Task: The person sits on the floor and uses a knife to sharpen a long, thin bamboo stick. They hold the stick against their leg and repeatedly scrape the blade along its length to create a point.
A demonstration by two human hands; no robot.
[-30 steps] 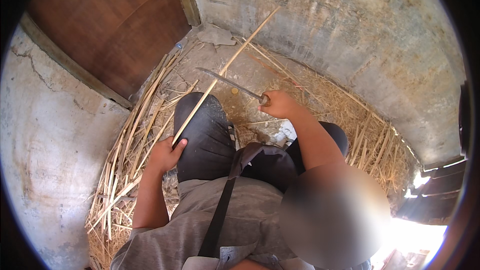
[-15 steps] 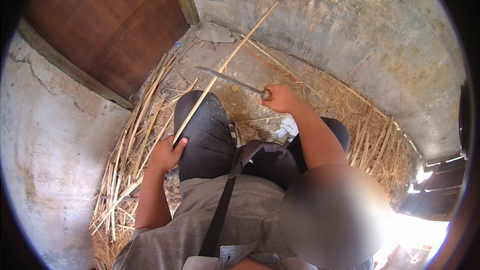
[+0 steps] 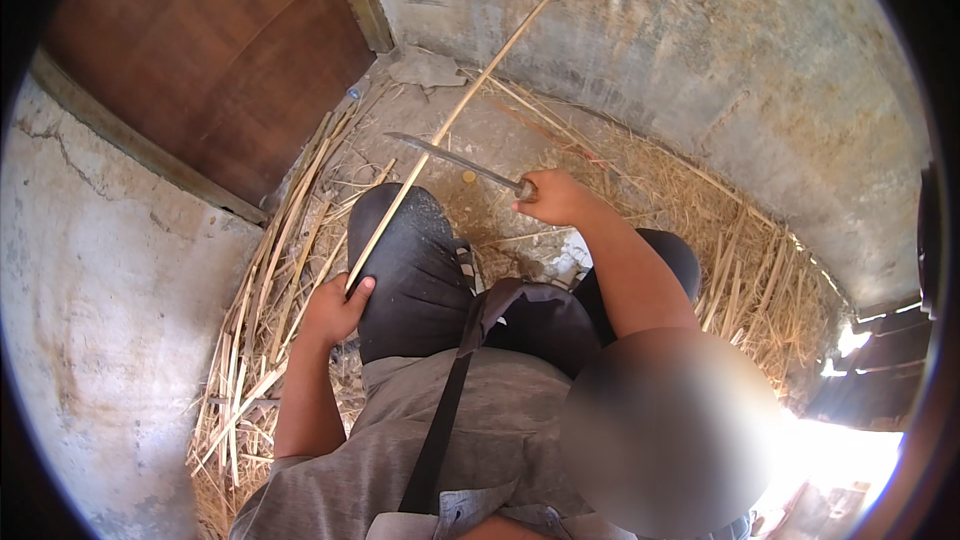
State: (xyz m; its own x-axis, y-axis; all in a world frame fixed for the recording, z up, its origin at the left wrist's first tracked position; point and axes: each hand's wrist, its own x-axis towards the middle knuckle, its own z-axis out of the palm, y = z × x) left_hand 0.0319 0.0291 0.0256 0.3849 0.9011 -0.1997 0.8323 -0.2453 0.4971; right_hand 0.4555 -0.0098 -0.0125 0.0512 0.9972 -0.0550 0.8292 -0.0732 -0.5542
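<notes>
A long, pale bamboo strip (image 3: 478, 83) slants up and away across my left knee. Its near end is gripped by my left hand (image 3: 335, 308), thumb on top, beside my left thigh. My right hand (image 3: 549, 197) is wrapped round the short handle of a long-bladed knife (image 3: 465, 163), held above the floor between my knees. The blade points left and crosses the strip just beyond the knee, its tip showing past the strip's left side. Whether the edge bites into the strip I cannot tell.
Split bamboo strips (image 3: 262, 290) lie piled along the left wall, below a brown door (image 3: 220, 50). Shavings and more strips (image 3: 745, 270) cover the floor on the right, against a stained concrete wall (image 3: 690, 50). A flat grey slab (image 3: 428, 70) lies in the far corner.
The knife and my right hand have shifted slightly left along with the strip's far end. Both hands keep their grips.
</notes>
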